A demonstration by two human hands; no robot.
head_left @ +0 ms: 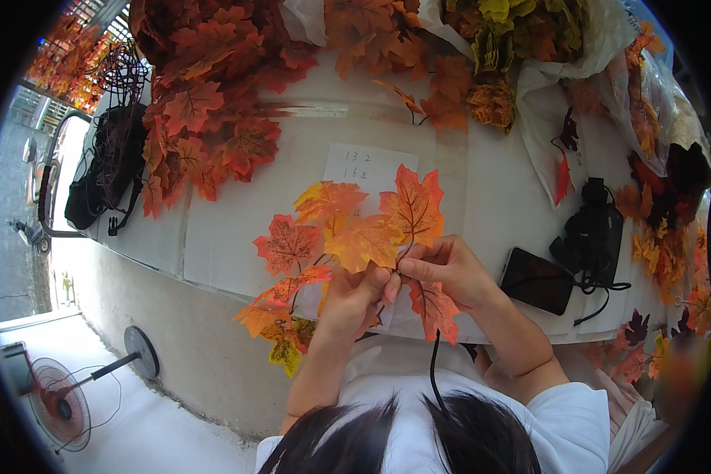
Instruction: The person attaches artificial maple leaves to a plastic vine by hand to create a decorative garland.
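Both hands meet over the near edge of the table, working on a spray of artificial maple leaves (pixel 361 242) in orange, yellow and red. My left hand (pixel 355 299) is closed around its stem, with leaves fanning out above it and to its left. A thin dark stem runs into the pinched fingers of my right hand (pixel 452 272), whose fingertips almost touch the left thumb. Above that hand stands an orange-red leaf (pixel 413 204), and another red leaf (pixel 433 310) hangs below it. The exact point where the stems join is hidden by my fingers.
A paper with handwriting (pixel 371 160) lies beyond the leaves. Heaps of red-orange leaves (pixel 205 103) and yellow-green leaves (pixel 498 31) fill the far side. At right are a dark phone (pixel 537 280) and a black corded device (pixel 596 229). A black bag (pixel 110 170) sits left; a fan (pixel 59 403) stands lower left.
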